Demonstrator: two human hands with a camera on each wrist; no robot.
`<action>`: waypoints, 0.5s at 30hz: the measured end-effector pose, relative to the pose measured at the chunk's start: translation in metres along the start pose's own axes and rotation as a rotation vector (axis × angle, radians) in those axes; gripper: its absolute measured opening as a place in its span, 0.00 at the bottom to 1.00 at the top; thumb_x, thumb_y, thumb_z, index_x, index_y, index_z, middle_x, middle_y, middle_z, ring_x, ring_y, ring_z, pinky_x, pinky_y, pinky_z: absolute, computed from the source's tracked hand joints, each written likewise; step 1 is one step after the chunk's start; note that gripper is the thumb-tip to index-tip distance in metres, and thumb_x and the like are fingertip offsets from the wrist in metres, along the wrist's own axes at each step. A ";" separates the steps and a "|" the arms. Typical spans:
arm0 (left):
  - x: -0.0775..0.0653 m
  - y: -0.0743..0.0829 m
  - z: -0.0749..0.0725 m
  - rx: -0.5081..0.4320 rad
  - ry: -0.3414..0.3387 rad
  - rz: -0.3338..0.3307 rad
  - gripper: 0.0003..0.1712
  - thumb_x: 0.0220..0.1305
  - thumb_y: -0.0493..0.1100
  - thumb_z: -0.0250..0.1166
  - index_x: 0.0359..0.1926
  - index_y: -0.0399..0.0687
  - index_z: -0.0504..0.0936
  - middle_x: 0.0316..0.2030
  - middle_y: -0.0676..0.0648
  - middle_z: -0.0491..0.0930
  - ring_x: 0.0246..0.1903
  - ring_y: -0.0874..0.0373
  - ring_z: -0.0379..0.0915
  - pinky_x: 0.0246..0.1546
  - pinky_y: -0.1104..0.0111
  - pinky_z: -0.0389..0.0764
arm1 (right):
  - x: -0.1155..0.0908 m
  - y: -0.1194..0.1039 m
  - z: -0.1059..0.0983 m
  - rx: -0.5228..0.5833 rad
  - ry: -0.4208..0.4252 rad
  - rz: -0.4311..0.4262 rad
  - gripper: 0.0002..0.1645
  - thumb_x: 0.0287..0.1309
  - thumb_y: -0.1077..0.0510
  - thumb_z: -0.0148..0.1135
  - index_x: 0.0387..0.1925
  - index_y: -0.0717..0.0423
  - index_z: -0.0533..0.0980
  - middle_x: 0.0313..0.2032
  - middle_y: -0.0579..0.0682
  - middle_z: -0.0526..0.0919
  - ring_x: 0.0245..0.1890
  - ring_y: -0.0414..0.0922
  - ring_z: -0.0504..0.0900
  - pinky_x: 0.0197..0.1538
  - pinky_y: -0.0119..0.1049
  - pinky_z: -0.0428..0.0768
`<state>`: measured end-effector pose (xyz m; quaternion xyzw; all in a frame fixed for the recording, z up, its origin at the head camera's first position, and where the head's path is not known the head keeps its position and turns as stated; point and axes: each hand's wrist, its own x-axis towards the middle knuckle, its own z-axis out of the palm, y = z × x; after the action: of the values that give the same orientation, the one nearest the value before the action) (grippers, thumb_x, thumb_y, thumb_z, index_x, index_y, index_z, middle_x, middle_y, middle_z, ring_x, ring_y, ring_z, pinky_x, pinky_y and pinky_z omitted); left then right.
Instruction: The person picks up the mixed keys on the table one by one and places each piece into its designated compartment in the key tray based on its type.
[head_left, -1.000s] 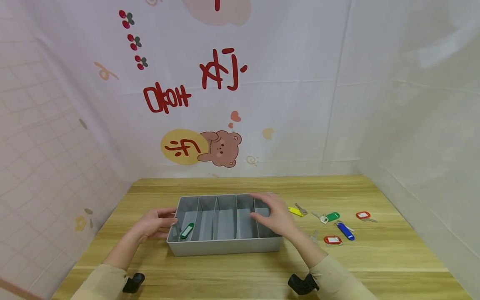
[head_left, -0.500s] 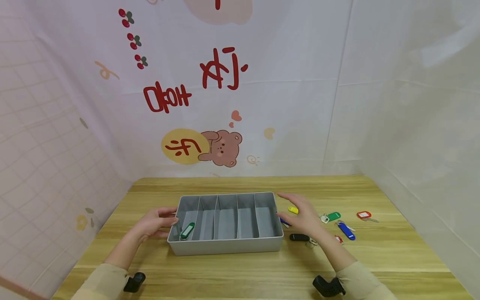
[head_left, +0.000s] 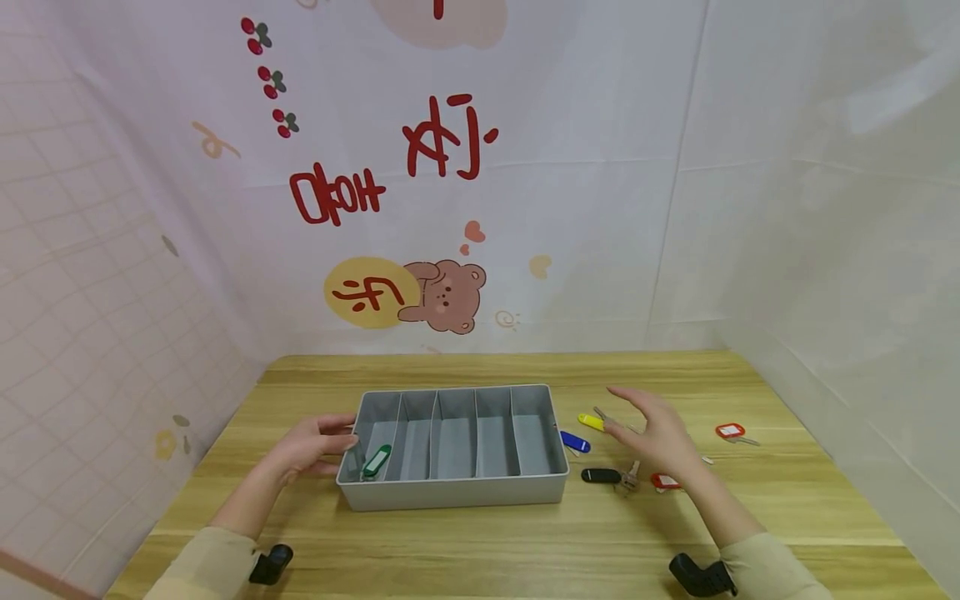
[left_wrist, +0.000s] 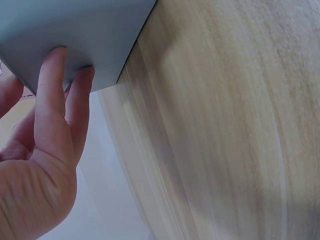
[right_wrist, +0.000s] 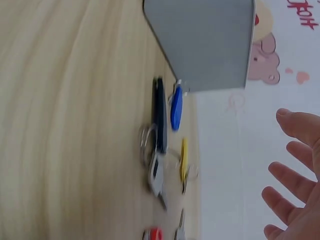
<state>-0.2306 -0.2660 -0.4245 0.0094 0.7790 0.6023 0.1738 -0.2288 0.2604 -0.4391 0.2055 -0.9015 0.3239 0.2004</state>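
Observation:
A grey box (head_left: 453, 493) with several long compartments lies on the wooden table. In its leftmost compartment a green key tag (head_left: 377, 461) leans. My left hand (head_left: 307, 450) touches the box's left end; in the left wrist view its fingertips rest against the outer wall (left_wrist: 107, 45). My right hand (head_left: 660, 437) hovers over the keys to the right of the box, fingers spread, holding nothing. Near it lie a yellow key tag (head_left: 592, 422), a blue key tag (head_left: 575, 442), a black key tag (head_left: 602, 476) with keys, and a red key tag (head_left: 666, 481) partly hidden by the arm.
Another red key tag (head_left: 730, 431) with a key lies farther right on the table (head_left: 465, 550). Behind stands a white printed curtain (head_left: 600, 250), and similar cloth hangs at both sides.
My right hand has moved right from above the box's right end to over the keys, uncovering the blue and black tags. My left hand stays at the box's left end.

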 end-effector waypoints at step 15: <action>-0.001 0.002 0.001 0.004 -0.007 0.009 0.40 0.67 0.36 0.64 0.72 0.23 0.54 0.62 0.24 0.67 0.47 0.47 0.79 0.41 0.55 0.85 | -0.014 0.028 -0.021 -0.057 -0.010 0.091 0.34 0.55 0.59 0.74 0.62 0.65 0.74 0.57 0.66 0.77 0.58 0.68 0.70 0.57 0.67 0.67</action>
<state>-0.2302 -0.2649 -0.4225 0.0153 0.7795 0.6016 0.1739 -0.2263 0.2979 -0.4452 0.1599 -0.9198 0.3057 0.1867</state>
